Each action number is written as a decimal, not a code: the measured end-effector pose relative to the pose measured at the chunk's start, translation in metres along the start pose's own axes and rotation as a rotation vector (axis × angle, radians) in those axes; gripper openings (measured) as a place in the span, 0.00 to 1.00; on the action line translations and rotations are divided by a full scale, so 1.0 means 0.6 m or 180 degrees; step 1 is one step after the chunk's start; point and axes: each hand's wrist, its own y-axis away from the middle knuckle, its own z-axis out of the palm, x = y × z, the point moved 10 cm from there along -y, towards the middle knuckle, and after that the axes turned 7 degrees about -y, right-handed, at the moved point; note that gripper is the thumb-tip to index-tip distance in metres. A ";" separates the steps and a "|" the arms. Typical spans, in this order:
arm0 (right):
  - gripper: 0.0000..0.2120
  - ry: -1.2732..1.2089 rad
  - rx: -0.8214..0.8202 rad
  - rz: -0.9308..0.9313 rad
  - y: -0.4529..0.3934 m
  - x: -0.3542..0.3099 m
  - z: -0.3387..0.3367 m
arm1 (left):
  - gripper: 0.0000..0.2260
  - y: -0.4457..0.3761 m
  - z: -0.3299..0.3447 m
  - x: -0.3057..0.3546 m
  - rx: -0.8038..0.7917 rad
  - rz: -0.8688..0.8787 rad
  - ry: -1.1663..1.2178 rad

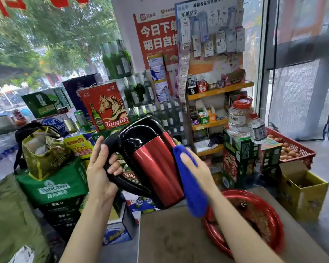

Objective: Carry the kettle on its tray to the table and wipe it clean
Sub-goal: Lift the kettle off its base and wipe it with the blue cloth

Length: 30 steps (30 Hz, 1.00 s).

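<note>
A red kettle [156, 168] with a black lid and handle hangs tilted in the air above the table's far left corner. My left hand [101, 168] grips its black handle. My right hand [198, 168] presses a blue cloth [190, 186] flat against the kettle's right side. The round red tray [273, 221] lies on the grey table [175, 240] under my right forearm, which hides part of it.
Stacked beer crates and boxes [53, 188] crowd the floor left of and beyond the table. A shelf rack [217, 92] with small goods stands behind. A red crate of eggs [292, 149] and a yellow carton [304, 194] sit at the right.
</note>
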 end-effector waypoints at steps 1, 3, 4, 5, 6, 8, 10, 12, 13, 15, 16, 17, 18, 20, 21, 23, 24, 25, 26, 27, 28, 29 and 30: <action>0.36 0.0699 0.0298 -0.0368 0.033 0.014 -0.006 | 0.19 0.001 -0.003 -0.004 0.0091 -0.0002 -0.0029; 0.36 0.2192 0.0688 -0.1162 0.090 -0.010 0.034 | 0.18 0.006 0.001 -0.016 0.0213 -0.0002 -0.0089; 0.34 0.2744 0.0762 -0.1392 0.098 -0.030 0.066 | 0.18 0.010 0.008 -0.022 0.0231 -0.0018 -0.0144; 0.32 0.3114 0.0710 -0.1513 0.097 -0.053 0.101 | 0.19 0.016 0.021 -0.028 0.0196 -0.0043 -0.0213; 0.31 0.3298 0.0679 -0.1609 0.085 -0.077 0.127 | 0.20 0.023 0.037 -0.034 0.0116 -0.0067 -0.0291; 0.31 0.3311 0.0813 -0.1575 0.042 -0.132 0.147 | 0.22 0.037 0.066 -0.044 -0.0022 -0.0112 -0.0423; 0.33 0.3118 0.0910 -0.1355 -0.002 -0.182 0.138 | 0.23 0.047 0.075 -0.045 -0.0018 -0.0106 -0.0440; 0.33 0.2484 0.0602 -0.0917 -0.064 -0.174 0.100 | 0.23 0.050 0.073 -0.033 -0.0007 -0.0045 -0.0412; 0.33 0.1865 0.0364 -0.0605 -0.086 -0.155 0.073 | 0.24 0.050 0.070 -0.023 0.0000 -0.0004 -0.0409; 0.35 0.0895 0.0074 -0.0214 -0.084 -0.110 0.027 | 0.24 0.047 0.059 0.001 0.0040 0.0101 -0.0369; 0.37 0.1031 0.0057 -0.0272 -0.058 -0.090 0.018 | 0.25 0.044 0.055 0.012 0.0069 0.0159 -0.0335; 0.39 0.1464 0.0130 -0.0487 -0.019 -0.072 0.022 | 0.26 0.041 0.054 0.019 0.0088 0.0211 -0.0319; 0.42 0.2087 0.0242 -0.0778 0.026 -0.062 0.041 | 0.26 0.039 0.056 0.020 0.0090 0.0236 -0.0353; 0.43 0.2893 0.0385 -0.1049 0.091 -0.065 0.087 | 0.23 0.040 0.064 0.009 0.0032 0.0200 -0.0492; 0.42 0.3026 0.0497 -0.1065 0.101 -0.077 0.097 | 0.22 0.044 0.070 0.004 -0.0020 0.0174 -0.0554; 0.38 0.2901 0.0615 -0.1300 0.067 -0.131 0.103 | 0.21 0.049 0.082 -0.001 -0.0132 0.0131 -0.0649; 0.37 0.2754 0.0622 -0.1336 0.040 -0.167 0.097 | 0.22 0.052 0.086 -0.002 -0.0176 0.0110 -0.0698; 0.35 0.2445 0.0573 -0.1297 0.002 -0.200 0.089 | 0.22 0.057 0.089 -0.002 -0.0207 0.0087 -0.0720; 0.33 0.2002 0.0391 -0.1070 -0.035 -0.203 0.079 | 0.21 0.062 0.090 0.000 -0.0234 0.0069 -0.0693; 0.31 0.1349 0.0101 -0.0636 -0.057 -0.209 0.074 | 0.20 0.065 0.090 0.001 -0.0269 0.0051 -0.0624; 0.27 0.0608 -0.0144 -0.0204 -0.081 -0.178 0.048 | 0.18 0.065 0.087 0.004 -0.0300 0.0032 -0.0530; 0.23 -0.0036 -0.0255 0.0078 -0.079 -0.158 0.024 | 0.17 0.063 0.084 0.008 -0.0340 0.0007 -0.0408; 0.20 -0.0461 -0.0320 0.0322 -0.072 -0.126 0.001 | 0.17 0.058 0.082 0.013 -0.0406 -0.0024 -0.0263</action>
